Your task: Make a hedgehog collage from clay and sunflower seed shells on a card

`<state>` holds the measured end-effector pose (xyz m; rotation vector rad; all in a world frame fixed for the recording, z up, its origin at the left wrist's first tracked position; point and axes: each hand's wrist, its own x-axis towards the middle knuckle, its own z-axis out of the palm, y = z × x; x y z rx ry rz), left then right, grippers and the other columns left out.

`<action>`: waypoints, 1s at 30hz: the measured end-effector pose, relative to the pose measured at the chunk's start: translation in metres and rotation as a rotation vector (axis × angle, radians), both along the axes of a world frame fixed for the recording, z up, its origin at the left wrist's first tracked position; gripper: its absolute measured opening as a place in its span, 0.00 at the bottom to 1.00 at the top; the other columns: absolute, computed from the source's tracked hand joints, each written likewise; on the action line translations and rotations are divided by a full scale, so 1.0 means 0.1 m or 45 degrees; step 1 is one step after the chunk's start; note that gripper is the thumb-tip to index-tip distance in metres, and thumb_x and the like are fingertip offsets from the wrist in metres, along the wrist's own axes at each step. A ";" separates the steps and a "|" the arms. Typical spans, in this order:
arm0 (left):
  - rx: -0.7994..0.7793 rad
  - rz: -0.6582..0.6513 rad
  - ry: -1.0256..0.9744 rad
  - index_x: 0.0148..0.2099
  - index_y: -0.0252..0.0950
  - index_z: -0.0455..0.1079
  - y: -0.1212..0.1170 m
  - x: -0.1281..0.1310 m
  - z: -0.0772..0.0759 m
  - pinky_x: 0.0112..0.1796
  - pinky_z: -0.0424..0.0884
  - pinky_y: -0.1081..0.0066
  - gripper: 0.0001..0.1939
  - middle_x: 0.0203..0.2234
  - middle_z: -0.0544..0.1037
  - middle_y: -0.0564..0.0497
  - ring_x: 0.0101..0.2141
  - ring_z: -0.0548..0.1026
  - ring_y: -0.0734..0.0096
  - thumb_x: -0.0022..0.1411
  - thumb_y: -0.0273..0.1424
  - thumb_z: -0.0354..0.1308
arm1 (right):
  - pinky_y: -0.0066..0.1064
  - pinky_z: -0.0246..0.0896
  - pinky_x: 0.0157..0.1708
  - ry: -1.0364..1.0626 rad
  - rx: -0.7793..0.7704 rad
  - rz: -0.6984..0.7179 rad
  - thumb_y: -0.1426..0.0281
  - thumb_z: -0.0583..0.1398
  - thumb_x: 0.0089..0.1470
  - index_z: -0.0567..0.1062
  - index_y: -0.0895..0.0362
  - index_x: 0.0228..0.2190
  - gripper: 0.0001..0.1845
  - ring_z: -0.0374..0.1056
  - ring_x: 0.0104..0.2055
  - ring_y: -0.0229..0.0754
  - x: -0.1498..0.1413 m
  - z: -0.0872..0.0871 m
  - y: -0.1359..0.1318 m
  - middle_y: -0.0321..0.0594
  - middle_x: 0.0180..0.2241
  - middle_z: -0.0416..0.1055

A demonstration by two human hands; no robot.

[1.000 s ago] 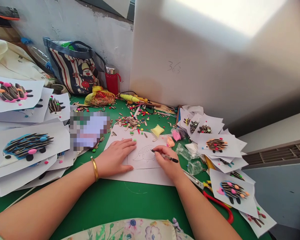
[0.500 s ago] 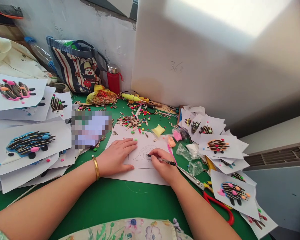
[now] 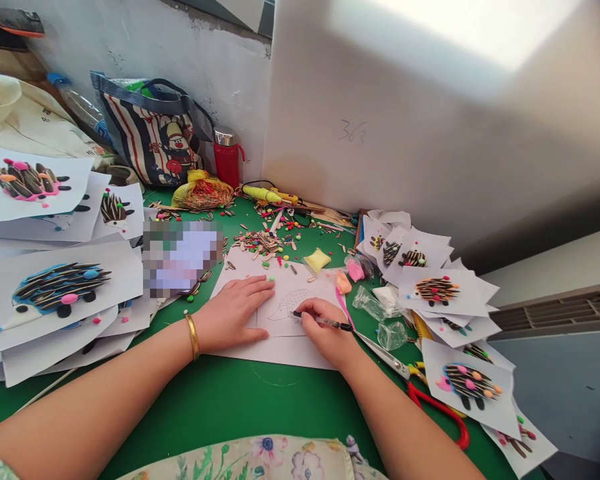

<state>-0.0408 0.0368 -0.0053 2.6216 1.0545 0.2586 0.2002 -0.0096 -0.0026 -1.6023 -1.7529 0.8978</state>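
My right hand [image 3: 329,330] grips a black pen [image 3: 334,323], its tip touching a small white sheet [image 3: 275,329] in the middle of the table. A faint outline drawing of a hedgehog [image 3: 286,307] shows on that sheet, partly hidden by my fingers. Flat on the paper to the left lies my left hand [image 3: 237,310], fingers stretched out and thumb apart, holding nothing. Beneath the small sheet is a larger white paper [image 3: 290,353]. Scissors with red handles [image 3: 437,408] lie to the right of my right forearm.
Hedgehog pictures made with seeds are stacked at left [image 3: 75,287] and right [image 3: 467,387]. Behind the paper lie scattered seeds [image 3: 260,243], a yellow clay packet [image 3: 317,260] and pink clay [image 3: 355,270]. A red bottle [image 3: 227,163] and striped bag [image 3: 147,137] stand against the wall.
The pen tip has shifted slightly left on the drawing, together with my right hand. My left hand stays in place.
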 end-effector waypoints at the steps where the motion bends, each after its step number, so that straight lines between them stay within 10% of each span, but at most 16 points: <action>1: 0.001 -0.001 0.005 0.65 0.41 0.60 0.00 0.00 0.00 0.64 0.50 0.54 0.38 0.65 0.62 0.47 0.65 0.56 0.53 0.55 0.45 0.63 | 0.33 0.65 0.40 -0.005 -0.003 0.003 0.70 0.56 0.52 0.78 0.52 0.34 0.10 0.71 0.38 0.43 0.00 0.00 0.00 0.36 0.35 0.77; 30: -0.001 -0.001 0.038 0.66 0.41 0.59 0.00 -0.01 0.00 0.63 0.52 0.54 0.38 0.65 0.61 0.47 0.66 0.55 0.53 0.56 0.46 0.62 | 0.33 0.64 0.39 0.027 -0.001 -0.064 0.70 0.55 0.52 0.77 0.52 0.33 0.10 0.71 0.38 0.43 0.06 -0.04 0.04 0.36 0.35 0.77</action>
